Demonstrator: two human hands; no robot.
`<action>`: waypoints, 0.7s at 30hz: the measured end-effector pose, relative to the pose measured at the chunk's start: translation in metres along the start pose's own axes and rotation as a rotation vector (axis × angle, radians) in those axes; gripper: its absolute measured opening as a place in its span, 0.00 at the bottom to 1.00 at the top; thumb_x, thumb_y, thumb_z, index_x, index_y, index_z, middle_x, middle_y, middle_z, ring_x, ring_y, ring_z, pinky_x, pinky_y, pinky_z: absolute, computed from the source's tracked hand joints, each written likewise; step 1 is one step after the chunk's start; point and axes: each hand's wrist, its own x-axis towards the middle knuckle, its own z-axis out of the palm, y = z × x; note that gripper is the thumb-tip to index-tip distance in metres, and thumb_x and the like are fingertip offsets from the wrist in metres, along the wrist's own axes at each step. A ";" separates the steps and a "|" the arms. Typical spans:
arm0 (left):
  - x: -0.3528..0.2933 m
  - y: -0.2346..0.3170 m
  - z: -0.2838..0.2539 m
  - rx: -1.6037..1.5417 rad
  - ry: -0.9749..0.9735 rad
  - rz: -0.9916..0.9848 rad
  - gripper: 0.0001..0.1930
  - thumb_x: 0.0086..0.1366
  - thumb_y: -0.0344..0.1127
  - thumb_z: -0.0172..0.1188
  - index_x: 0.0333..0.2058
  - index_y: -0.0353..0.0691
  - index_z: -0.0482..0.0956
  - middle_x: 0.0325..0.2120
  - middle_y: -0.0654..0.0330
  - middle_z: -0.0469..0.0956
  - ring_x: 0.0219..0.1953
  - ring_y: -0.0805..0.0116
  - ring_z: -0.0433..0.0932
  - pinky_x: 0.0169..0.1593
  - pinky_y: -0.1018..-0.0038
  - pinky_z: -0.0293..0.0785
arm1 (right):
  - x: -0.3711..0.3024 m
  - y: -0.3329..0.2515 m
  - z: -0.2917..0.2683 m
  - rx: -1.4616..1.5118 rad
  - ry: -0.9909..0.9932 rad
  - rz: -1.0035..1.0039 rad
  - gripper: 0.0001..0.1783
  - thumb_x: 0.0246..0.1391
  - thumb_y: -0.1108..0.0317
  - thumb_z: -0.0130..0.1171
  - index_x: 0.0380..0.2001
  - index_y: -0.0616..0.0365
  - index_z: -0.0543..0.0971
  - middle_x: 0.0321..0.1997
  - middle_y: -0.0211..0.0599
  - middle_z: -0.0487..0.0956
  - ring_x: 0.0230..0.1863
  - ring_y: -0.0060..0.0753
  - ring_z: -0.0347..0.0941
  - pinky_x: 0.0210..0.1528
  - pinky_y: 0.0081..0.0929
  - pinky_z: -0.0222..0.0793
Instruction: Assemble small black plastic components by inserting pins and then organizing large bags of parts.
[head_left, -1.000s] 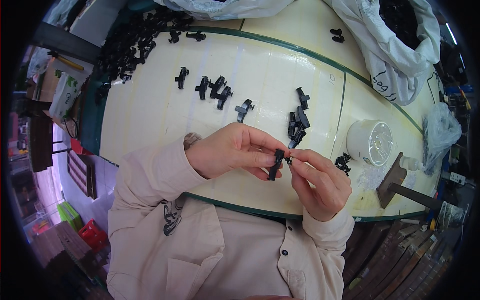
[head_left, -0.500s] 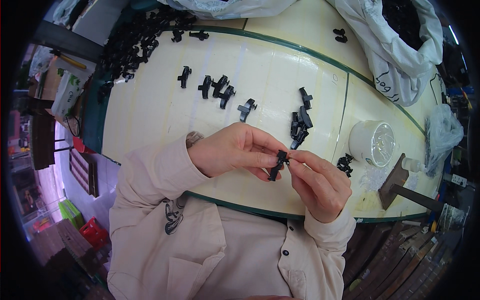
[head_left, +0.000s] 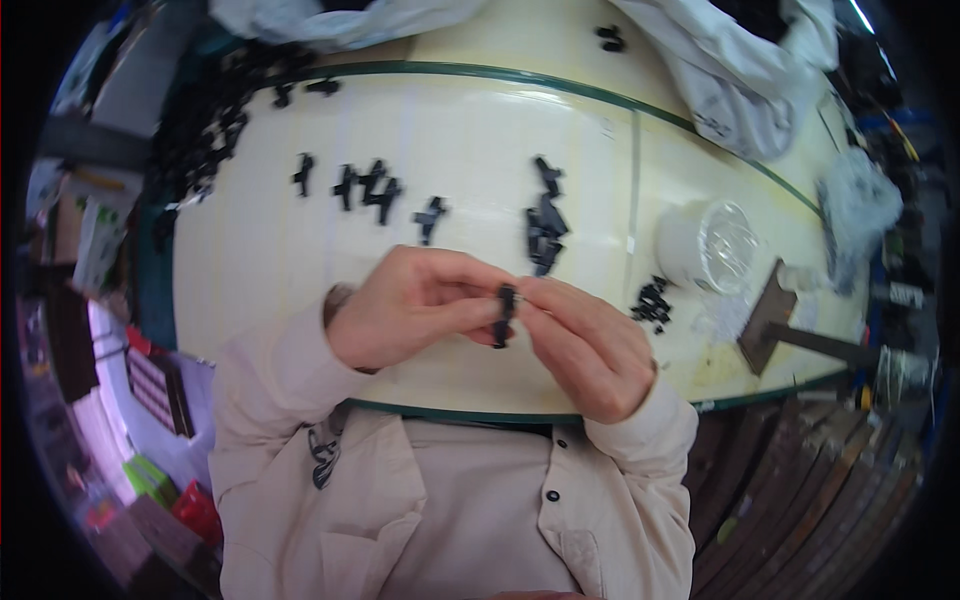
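Just above the table's near edge, my left hand (head_left: pixel 395 315) pinches a small black plastic part (head_left: pixel 505 318), which hangs nearly upright between thumb and fingers. From the other side my right hand (head_left: pixel 590 350) closes its thumb and fingertips against the part's upper end. Whatever those fingertips pinch is hidden, and the picture is blurred. Beyond my hands lie similar black parts: a loose row (head_left: pixel 375 190) at the left and a cluster (head_left: pixel 545 235) straight ahead. Right of my right hand is a little heap of smaller black pieces (head_left: pixel 652 305).
A large pile of black parts (head_left: pixel 205 125) covers the far left corner. At the right stand a white round tub (head_left: pixel 705 245) and a brown metal plate on a bar (head_left: pixel 765 320). White sacks (head_left: pixel 740 85) lie along the back, with a clear plastic bag (head_left: pixel 860 205) at the far right.
The whole view has shifted, so table and hands appear farther left. The black part now stands more upright, and my right fingers have come in closer over its upper end.
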 end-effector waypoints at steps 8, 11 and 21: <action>0.001 -0.001 0.000 0.050 0.071 -0.042 0.12 0.61 0.27 0.54 0.44 0.30 0.72 0.36 0.56 0.78 0.38 0.69 0.79 0.40 0.78 0.77 | -0.014 -0.002 0.012 -0.033 0.131 -0.038 0.17 0.35 0.81 0.58 0.34 0.76 0.76 0.37 0.57 0.76 0.37 0.48 0.77 0.38 0.31 0.77; 0.003 -0.001 -0.002 0.063 0.142 -0.047 0.12 0.61 0.26 0.55 0.44 0.31 0.72 0.35 0.57 0.77 0.36 0.70 0.79 0.39 0.80 0.76 | -0.016 -0.008 -0.005 -0.114 0.118 0.070 0.15 0.38 0.81 0.60 0.34 0.74 0.76 0.38 0.55 0.76 0.36 0.44 0.77 0.37 0.29 0.77; 0.022 -0.014 -0.020 0.950 0.716 0.461 0.11 0.55 0.23 0.60 0.39 0.31 0.76 0.31 0.59 0.74 0.20 0.78 0.74 0.23 0.84 0.74 | -0.094 -0.003 -0.042 -0.315 0.206 0.951 0.08 0.42 0.79 0.64 0.29 0.63 0.77 0.28 0.39 0.76 0.20 0.29 0.71 0.22 0.22 0.65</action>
